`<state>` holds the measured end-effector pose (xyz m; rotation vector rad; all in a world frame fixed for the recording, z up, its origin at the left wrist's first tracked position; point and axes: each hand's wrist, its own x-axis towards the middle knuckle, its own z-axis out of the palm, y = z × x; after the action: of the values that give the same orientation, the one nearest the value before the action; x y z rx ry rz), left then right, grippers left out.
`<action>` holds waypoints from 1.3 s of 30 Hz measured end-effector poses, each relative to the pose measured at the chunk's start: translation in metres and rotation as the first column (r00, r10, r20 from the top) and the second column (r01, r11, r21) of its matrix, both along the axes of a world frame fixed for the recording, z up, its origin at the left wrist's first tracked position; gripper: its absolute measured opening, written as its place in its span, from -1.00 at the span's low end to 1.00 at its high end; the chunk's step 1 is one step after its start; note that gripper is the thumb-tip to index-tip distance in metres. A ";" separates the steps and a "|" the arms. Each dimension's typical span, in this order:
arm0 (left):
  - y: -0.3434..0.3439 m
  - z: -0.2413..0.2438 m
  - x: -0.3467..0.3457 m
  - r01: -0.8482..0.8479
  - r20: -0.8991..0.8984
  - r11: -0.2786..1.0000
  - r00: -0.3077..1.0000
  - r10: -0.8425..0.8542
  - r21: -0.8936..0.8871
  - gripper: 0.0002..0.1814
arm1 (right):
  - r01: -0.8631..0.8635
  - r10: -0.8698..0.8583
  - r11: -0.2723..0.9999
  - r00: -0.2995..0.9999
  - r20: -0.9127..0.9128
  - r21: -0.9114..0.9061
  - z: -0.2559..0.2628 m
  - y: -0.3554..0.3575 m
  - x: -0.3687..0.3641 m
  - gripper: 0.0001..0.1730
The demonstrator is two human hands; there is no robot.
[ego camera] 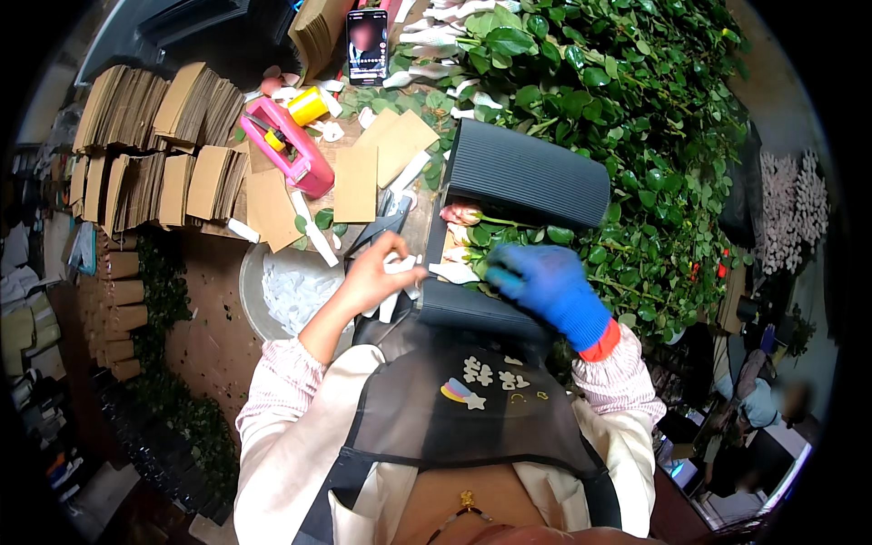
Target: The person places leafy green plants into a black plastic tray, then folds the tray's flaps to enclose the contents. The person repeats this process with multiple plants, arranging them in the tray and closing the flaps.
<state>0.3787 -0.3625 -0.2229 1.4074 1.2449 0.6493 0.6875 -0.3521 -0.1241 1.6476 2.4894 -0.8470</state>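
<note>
My bare left hand (373, 278) has its thumb and fingers curled around several white sleeve-like pieces (402, 266), just left of the roses. My right hand (545, 283), in a blue knit glove, is blurred over the leafy stems; its grip is unclear. Beside its fingertips lies a rose head in a white mesh sleeve (455, 273). Pink roses (462, 214) rest above it, their stems pointing right. They lie between an upper black ribbed sheet (528, 174), bent over, and a lower black ribbed edge (477, 306) near my apron.
A metal bowl (246, 293) of white strips stands below the table edge. Scissors (381, 225), cardboard pieces (355, 184), a pink tape dispenser (300, 153) and a phone (366, 48) lie ahead. Cardboard stacks (211, 180) line the left; leafy stems (640, 136) are heaped right. A person (756, 402) is far right.
</note>
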 end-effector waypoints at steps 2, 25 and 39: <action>0.013 0.003 0.012 0.214 -0.052 0.960 0.973 -0.227 -0.180 -0.53 | -0.161 0.173 0.977 0.982 0.079 -0.139 -0.011 0.002 -0.011 -0.57; -0.023 0.037 -0.078 0.290 -0.810 0.937 0.587 -0.014 0.195 -0.63 | -0.526 0.566 0.824 0.761 0.318 -0.211 -0.071 0.013 -0.038 -0.77; 0.017 -0.029 0.047 0.228 -0.160 0.963 0.966 -0.204 0.146 -0.05 | -0.188 0.186 0.982 0.968 0.169 -0.004 -0.051 0.011 -0.009 -0.66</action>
<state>0.4257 -0.3454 -0.2520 1.7251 1.1468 0.5143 0.6785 -0.3412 -0.1753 1.3945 2.4864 -0.6442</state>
